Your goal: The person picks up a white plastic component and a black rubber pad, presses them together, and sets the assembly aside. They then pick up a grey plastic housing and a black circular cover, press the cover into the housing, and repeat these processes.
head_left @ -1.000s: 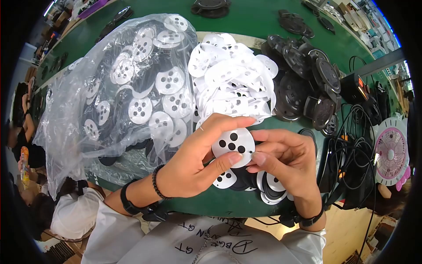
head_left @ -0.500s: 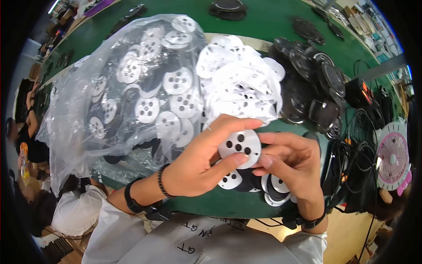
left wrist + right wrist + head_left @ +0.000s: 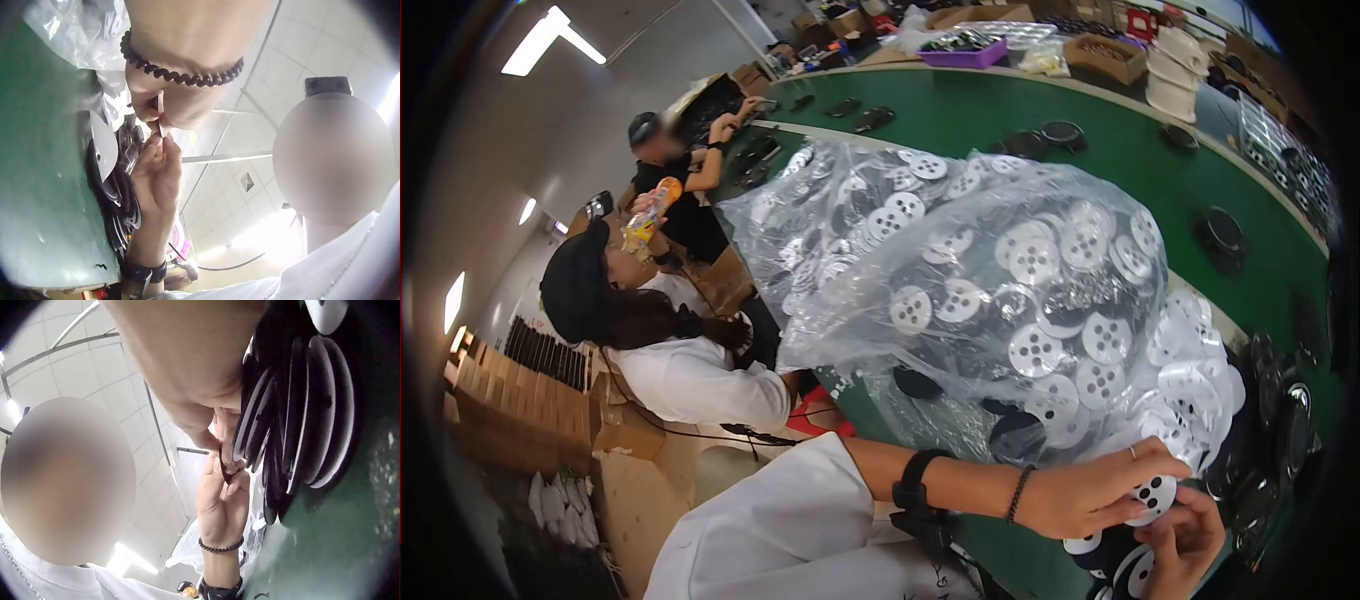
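Observation:
At the lower right of the head view, a thin white disc (image 3: 1156, 497) with several dark round holes is held between both hands. The left hand (image 3: 1100, 492) pinches it, thumb on its face. Fingers of the right hand (image 3: 1190, 540) grip the opposite edge. From the left wrist, the disc (image 3: 160, 114) shows edge-on between the two hands. Below the hands lie more white and black discs (image 3: 1086, 545); the right wrist view shows them as an overlapping stack (image 3: 322, 412) close beside the right hand.
A large clear plastic bag (image 3: 960, 270) full of white holed discs covers the green table (image 3: 1120, 150). A white pile (image 3: 1190, 390) lies beyond the hands, with black round parts (image 3: 1280, 440) to its right. Another person (image 3: 690, 340) sits at the left.
The head view has swung to the left, so the bag and hands now appear farther right and a seated person shows. Both hands still hold the white disc.

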A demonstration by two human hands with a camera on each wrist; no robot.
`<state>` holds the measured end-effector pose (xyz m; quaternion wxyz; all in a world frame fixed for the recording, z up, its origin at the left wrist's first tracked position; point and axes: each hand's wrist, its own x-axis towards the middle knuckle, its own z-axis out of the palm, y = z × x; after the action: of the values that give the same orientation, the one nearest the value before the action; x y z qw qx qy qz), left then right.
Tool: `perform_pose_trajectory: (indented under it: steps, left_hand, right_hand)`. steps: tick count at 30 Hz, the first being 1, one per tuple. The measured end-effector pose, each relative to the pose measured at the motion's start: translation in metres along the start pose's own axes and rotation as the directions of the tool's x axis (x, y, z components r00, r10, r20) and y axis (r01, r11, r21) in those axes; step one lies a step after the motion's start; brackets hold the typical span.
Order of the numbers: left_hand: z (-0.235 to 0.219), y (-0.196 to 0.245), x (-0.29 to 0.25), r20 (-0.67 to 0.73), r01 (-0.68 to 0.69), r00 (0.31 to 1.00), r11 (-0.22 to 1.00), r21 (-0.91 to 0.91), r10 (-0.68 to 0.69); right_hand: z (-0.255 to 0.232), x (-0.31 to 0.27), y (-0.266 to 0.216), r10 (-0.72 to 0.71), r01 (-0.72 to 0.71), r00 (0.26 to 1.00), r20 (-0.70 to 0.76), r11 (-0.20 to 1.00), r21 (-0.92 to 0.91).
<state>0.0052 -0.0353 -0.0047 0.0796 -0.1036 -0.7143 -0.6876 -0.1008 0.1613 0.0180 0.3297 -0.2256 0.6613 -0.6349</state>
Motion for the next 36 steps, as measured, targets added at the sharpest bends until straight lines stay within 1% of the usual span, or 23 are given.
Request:
perform_pose_trajectory:
  steps: [2,3,6,8,9,11,12,14,15,17,18,20,21,23,24,25,27,28,29,31,33,35,36]
  left_hand:
    - [-0.001,0.001,-0.002,-0.011,0.001,1.0,1.0,0.01,-0.001]
    - [0.0,0.0,-0.003,-0.009,0.003,1.0,1.0,-0.006,-0.004]
    - [0.007,-0.008,-0.003,0.004,-0.072,0.997,0.997,0.0,0.072]
    - [0.011,-0.013,-0.001,0.032,-0.148,0.988,0.989,0.001,0.148]
    - [0.009,-0.005,-0.002,0.032,-0.149,0.988,0.989,-0.001,0.149]
    - [0.004,0.015,-0.003,0.092,0.116,0.991,0.981,-0.157,-0.102]
    - [0.008,0.009,-0.003,0.094,0.113,0.991,0.98,-0.161,-0.099]
    - [0.015,-0.006,-0.004,0.019,-0.161,0.987,0.984,0.076,0.16]
    - [0.015,-0.005,-0.005,0.02,-0.163,0.987,0.984,0.073,0.162]
    - [0.017,-0.003,-0.008,0.025,0.0,1.0,0.999,0.048,-0.001]
    - [0.014,0.0,-0.007,0.028,-0.003,1.0,0.999,0.046,0.001]
    - [0.009,0.007,-0.004,0.057,0.104,0.993,0.992,-0.076,-0.1]
    - [0.007,0.003,-0.002,0.06,0.103,0.993,0.992,-0.078,-0.099]
    - [0.004,-0.007,0.0,0.044,-0.092,0.995,0.993,0.071,0.089]
    - [0.003,-0.003,0.002,-0.008,-0.068,0.998,0.997,0.046,0.068]
    - [0.001,0.002,0.002,-0.004,-0.071,0.997,0.997,0.042,0.071]
    - [-0.003,0.014,0.003,0.019,0.025,0.999,0.999,0.02,-0.026]
    - [-0.005,0.022,0.004,0.028,0.046,0.998,0.998,0.039,-0.047]
    - [-0.008,0.021,0.002,0.044,0.035,0.998,0.999,0.013,-0.035]
    - [-0.008,0.008,0.005,-0.012,-0.092,0.995,0.967,0.237,0.098]
    - [-0.014,0.022,0.003,-0.051,0.155,0.988,0.974,0.168,-0.149]
    - [-0.019,0.015,0.001,-0.174,0.266,0.959,0.928,0.262,-0.226]
    - [-0.019,0.018,0.006,-0.253,0.236,0.948,0.958,0.164,-0.19]
  right_hand:
    - [0.002,0.0,-0.004,0.0,0.0,1.0,0.011,1.0,-0.01]
    - [0.004,0.0,-0.008,0.001,0.0,1.0,0.012,0.998,-0.07]
    - [0.004,-0.002,-0.004,0.004,-0.003,1.0,0.01,0.996,-0.094]
    - [0.003,0.0,0.008,-0.093,0.093,0.996,0.011,0.996,-0.01]
    - [0.003,0.002,0.01,-0.092,0.092,0.996,0.01,0.996,-0.012]
    - [0.003,0.002,0.011,-0.11,0.11,0.994,-0.011,0.994,-0.026]
    - [0.007,0.002,0.006,-0.09,0.091,0.996,-0.025,0.996,0.013]
    - [0.008,0.002,0.01,-0.118,0.119,0.993,-0.027,0.992,0.03]
    - [0.009,0.002,0.012,-0.143,0.144,0.989,-0.026,0.988,0.049]
    - [0.008,0.002,0.013,-0.148,0.149,0.989,-0.029,0.988,0.033]
    - [0.008,0.001,0.011,-0.164,0.165,0.986,-0.033,0.986,0.021]
    - [0.007,-0.001,0.008,-0.196,0.196,0.981,-0.016,0.98,0.024]
    - [0.006,-0.001,0.009,-0.196,0.196,0.981,-0.019,0.98,0.022]
    - [0.004,0.0,0.013,-0.325,0.324,0.946,0.012,0.945,0.032]
    - [0.004,-0.004,0.01,-0.292,0.292,0.956,0.002,0.956,0.004]
    - [0.005,-0.005,0.008,-0.293,0.293,0.956,-0.003,0.956,0.0]
    - [0.006,-0.006,0.006,-0.29,0.288,0.957,-0.004,0.954,-0.078]
    - [-0.003,-0.005,0.019,-0.334,0.334,0.942,0.023,0.933,-0.133]
    - [0.014,-0.006,0.009,-0.31,0.286,0.94,-0.143,0.944,-0.165]
    - [0.019,-0.005,0.003,-0.345,0.325,0.923,-0.174,0.936,-0.132]
    - [0.015,-0.005,-0.005,-0.326,0.29,0.943,-0.072,0.906,-0.309]
    - [0.012,-0.006,-0.013,-0.361,0.339,0.932,-0.033,0.9,-0.273]
    - [0.005,-0.006,-0.018,-0.371,0.343,0.929,-0.02,0.877,-0.338]
